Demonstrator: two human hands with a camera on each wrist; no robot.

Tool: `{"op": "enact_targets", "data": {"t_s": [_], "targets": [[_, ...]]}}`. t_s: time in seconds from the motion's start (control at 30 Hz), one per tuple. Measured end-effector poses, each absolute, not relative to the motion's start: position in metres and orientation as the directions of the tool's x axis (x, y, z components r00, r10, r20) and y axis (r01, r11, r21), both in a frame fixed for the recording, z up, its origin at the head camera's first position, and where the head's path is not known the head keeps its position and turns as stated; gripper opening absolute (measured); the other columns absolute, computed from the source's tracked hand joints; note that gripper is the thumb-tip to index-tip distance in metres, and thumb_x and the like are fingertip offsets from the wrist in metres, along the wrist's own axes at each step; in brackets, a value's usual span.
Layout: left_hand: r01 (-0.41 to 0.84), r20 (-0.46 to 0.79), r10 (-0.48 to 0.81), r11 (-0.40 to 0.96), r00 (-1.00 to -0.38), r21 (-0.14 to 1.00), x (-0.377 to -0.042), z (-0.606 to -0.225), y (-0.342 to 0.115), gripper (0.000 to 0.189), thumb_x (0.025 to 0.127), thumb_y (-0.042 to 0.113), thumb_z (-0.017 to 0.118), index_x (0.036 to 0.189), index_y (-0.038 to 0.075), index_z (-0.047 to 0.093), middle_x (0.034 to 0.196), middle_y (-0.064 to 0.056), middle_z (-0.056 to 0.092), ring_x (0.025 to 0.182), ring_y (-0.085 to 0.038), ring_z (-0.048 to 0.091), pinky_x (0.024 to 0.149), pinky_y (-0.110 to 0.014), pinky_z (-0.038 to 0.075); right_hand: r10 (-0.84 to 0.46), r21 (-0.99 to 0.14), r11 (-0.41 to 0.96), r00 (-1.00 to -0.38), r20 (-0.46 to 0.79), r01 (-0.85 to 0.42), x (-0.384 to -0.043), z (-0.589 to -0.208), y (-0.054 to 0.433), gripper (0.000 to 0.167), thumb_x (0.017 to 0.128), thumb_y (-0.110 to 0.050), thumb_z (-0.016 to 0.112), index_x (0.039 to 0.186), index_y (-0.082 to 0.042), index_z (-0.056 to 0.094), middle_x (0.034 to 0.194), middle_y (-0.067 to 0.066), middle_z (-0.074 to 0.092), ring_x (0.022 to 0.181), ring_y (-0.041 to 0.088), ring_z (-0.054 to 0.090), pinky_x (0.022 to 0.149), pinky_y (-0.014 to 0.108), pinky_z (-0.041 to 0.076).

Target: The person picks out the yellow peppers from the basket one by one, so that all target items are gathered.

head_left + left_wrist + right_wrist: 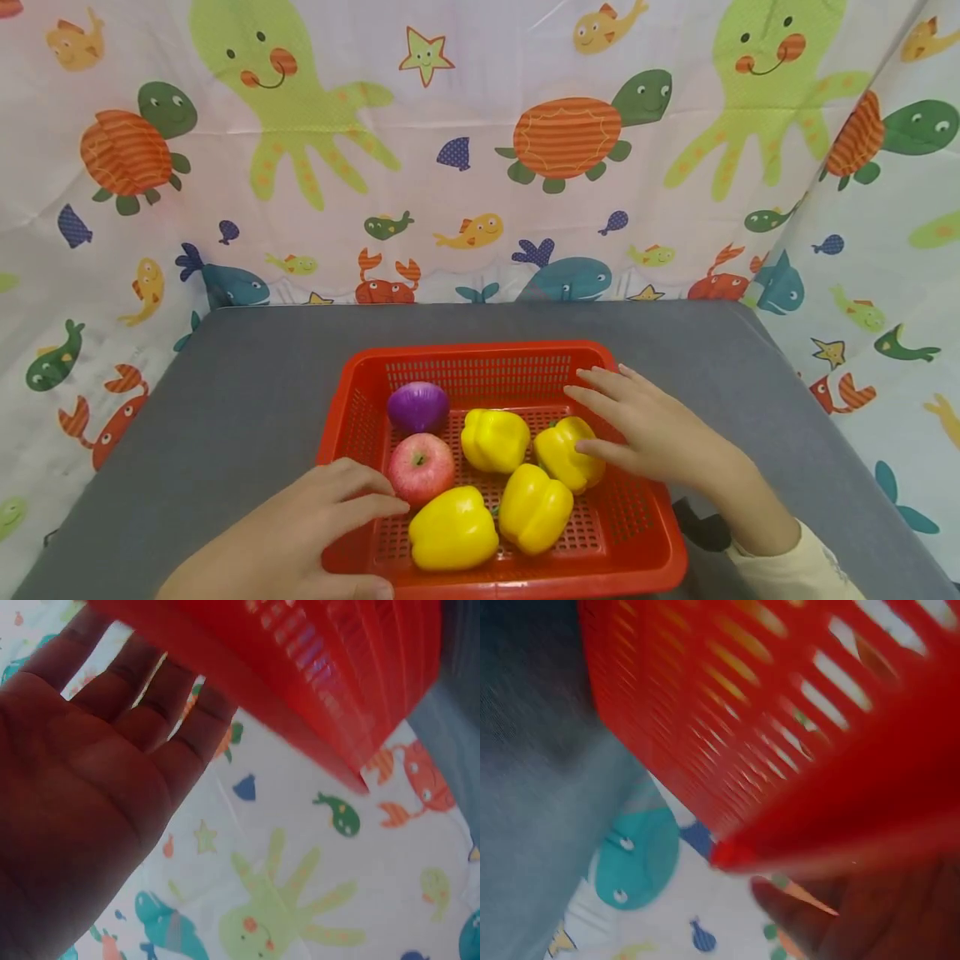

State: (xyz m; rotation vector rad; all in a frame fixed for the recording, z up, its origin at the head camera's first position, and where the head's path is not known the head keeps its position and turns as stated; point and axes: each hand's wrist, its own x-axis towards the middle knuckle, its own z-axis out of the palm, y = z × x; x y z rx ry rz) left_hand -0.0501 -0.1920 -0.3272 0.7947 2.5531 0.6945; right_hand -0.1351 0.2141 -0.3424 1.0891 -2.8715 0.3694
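Note:
A red plastic basket point(585, 581) with slotted walls sits on the grey table. Inside it lie a purple onion point(418, 407), a pinkish-red apple point(422, 468) and several yellow bell peppers point(453, 529). My left hand point(300, 529) is over the basket's left rim, fingers loosely extended near the apple. Its palm point(67, 772) shows in the left wrist view, fingertips hidden behind the rim. Over the right rim is my right hand point(660, 433), fingers spread, thumb just above a yellow bell pepper point(568, 454). Neither hand grips anything; whether they touch the rim I cannot tell.
Grey cloth covers the table point(225, 400) around the basket. A white curtain point(450, 100) printed with sea animals hangs behind and along both sides. A dark object point(701, 527) lies by the right wrist, partly covered.

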Motion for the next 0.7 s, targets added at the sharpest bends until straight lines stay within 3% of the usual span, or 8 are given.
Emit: {"op": "enact_targets", "data": {"t_s": [0.17, 0.4, 0.57, 0.7], "targets": [[0.467, -0.194, 0.693, 0.639, -0.694, 0.612, -0.05, -0.335, -0.185, 0.053, 0.08, 0.067, 0.069, 0.126, 0.041, 0.062, 0.118, 0.024, 0.057, 0.104, -0.005, 0.052, 0.085, -0.032, 0.055, -0.676, -0.126, 0.702, -0.712, 0.191, -0.7, -0.139, -0.356, 0.201, 0.053, 0.09, -0.041, 0.074, 0.13, -0.007, 0.065, 0.129, 0.013, 0.063, 0.119, 0.033, 0.058, 0.102, 0.055, 0.043], [0.537, -0.139, 0.792, 0.519, -0.594, 0.664, -0.051, -0.348, -0.18, 0.048, 0.086, 0.062, 0.067, 0.125, 0.035, 0.065, 0.118, 0.022, 0.062, 0.101, 0.0, 0.058, 0.087, -0.031, 0.054, -0.723, 0.029, 0.682, -0.667, 0.181, -0.731, -0.143, -0.37, 0.184, 0.049, 0.093, -0.047, 0.068, 0.119, -0.006, 0.07, 0.103, 0.01, 0.07, 0.092, 0.028, 0.066, 0.1, 0.058, 0.043], [0.626, -0.041, 0.854, 0.411, -0.518, 0.663, -0.056, -0.359, -0.174, 0.039, 0.092, 0.056, 0.064, 0.12, 0.029, 0.067, 0.111, 0.022, 0.062, 0.096, 0.003, 0.058, 0.085, -0.025, 0.053, -0.711, 0.078, 0.702, -0.694, 0.108, -0.707, -0.143, -0.375, 0.178, 0.049, 0.092, -0.052, 0.065, 0.111, -0.008, 0.072, 0.088, 0.005, 0.067, 0.079, 0.024, 0.064, 0.089, 0.049, 0.047], [0.662, 0.007, 0.871, 0.369, -0.492, 0.652, -0.057, -0.364, -0.172, 0.037, 0.094, 0.053, 0.063, 0.121, 0.028, 0.067, 0.111, 0.022, 0.062, 0.096, 0.004, 0.058, 0.085, -0.022, 0.052, -0.688, 0.07, 0.724, -0.726, 0.009, -0.686, -0.142, -0.37, 0.172, 0.047, 0.088, -0.054, 0.068, 0.104, -0.01, 0.07, 0.084, 0.002, 0.063, 0.073, 0.022, 0.058, 0.077, 0.045, 0.046]]}}
